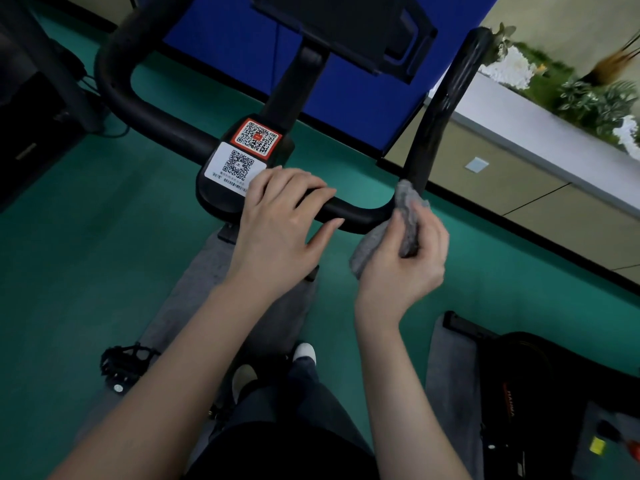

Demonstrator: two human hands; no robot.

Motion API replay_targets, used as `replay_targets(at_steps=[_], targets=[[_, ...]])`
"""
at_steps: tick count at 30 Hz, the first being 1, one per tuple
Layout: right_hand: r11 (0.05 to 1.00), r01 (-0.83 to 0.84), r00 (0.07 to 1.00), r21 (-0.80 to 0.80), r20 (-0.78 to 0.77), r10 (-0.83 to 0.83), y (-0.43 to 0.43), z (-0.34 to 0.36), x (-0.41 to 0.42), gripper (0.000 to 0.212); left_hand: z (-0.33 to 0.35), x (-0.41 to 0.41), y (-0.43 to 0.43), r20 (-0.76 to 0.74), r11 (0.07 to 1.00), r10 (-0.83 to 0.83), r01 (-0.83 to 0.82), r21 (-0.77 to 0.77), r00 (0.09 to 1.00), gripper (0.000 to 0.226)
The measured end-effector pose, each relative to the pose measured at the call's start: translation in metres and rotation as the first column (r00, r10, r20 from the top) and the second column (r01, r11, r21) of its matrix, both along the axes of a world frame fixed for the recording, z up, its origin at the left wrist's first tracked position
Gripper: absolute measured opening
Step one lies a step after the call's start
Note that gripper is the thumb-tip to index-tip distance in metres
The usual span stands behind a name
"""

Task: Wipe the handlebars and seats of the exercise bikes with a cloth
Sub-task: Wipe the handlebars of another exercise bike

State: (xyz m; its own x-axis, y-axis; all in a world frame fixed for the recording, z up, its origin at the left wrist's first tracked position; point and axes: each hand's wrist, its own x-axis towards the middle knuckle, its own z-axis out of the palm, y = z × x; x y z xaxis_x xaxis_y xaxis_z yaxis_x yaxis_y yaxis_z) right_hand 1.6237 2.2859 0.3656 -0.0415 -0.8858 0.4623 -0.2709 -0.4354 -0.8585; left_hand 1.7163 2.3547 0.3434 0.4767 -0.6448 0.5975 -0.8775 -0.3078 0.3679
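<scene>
holding the grey cloth (408, 220) in your right hand (405, 268), you are pinching it in a bunch between your thumb and curled fingers (433, 237). its upper end is touching the black handlebar (356, 214) at the right bend, where the crossbar is turning up into the right-hand horn. a loose fold of the cloth is hanging out to the left of your palm, just below the bar.

your left hand (277, 226) is resting on the crossbar just right of the centre block (211, 199). its fingers are curling over the top of the bar and gripping it, and the thumb is lying straight along the near side. your two hands are sitting near each other with a short bare stretch of bar showing between them.

the centre block is carrying a white code sticker (235, 166), with a red one (256, 138) just beyond it. your left fingertips are reaching the white sticker's right edge. a black pedal (124, 365) is showing low on the left above the green floor (86, 237). a blue panel (346, 109) is standing behind the bike. a pale ledge (519, 119) with plants (588, 95) is running along the far right.
</scene>
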Motion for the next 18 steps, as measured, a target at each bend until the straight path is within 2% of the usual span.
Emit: replay_targets(at_steps=[4, 7, 9, 11, 15, 18], targets=[[0.972, -0.198, 0.964, -0.124, -0.204, 0.171, 0.017, -0.007, 0.0, 0.022, 0.0, 0.001, 0.001, 0.001, 1.0, -0.008, 0.008, 0.008, 1.0, 0.029], [0.975, -0.17, 0.97, -0.145, -0.2, 0.14, 0.001, -0.004, -0.006, 0.017, 0.0, 0.001, 0.001, -0.007, 1.0, -0.016, 0.016, 0.0, 1.0, 0.029], [0.989, -0.12, 0.981, -0.085, -0.162, 0.106, -0.009, 0.002, -0.006, 0.016, 0.0, 0.0, 0.001, -0.016, 1.0, -0.014, 0.014, -0.009, 1.0, 0.029], [0.986, -0.157, 0.972, -0.053, -0.185, 0.145, -0.007, 0.005, -0.004, 0.017, 0.0, 0.001, 0.001, -0.019, 1.0, -0.014, 0.013, -0.012, 1.0, 0.029], [0.932, -0.354, 0.871, -0.079, -0.391, 0.298, -0.013, 0.016, -0.006, 0.017, 0.0, 0.001, 0.001, -0.02, 1.0, -0.02, 0.02, -0.016, 1.0, 0.03], [0.919, -0.392, 0.749, 0.03, -0.57, 0.338, -0.042, 0.037, -0.007, 0.019, 0.0, 0.001, 0.001, -0.026, 1.0, -0.019, 0.019, -0.018, 0.999, 0.031]])
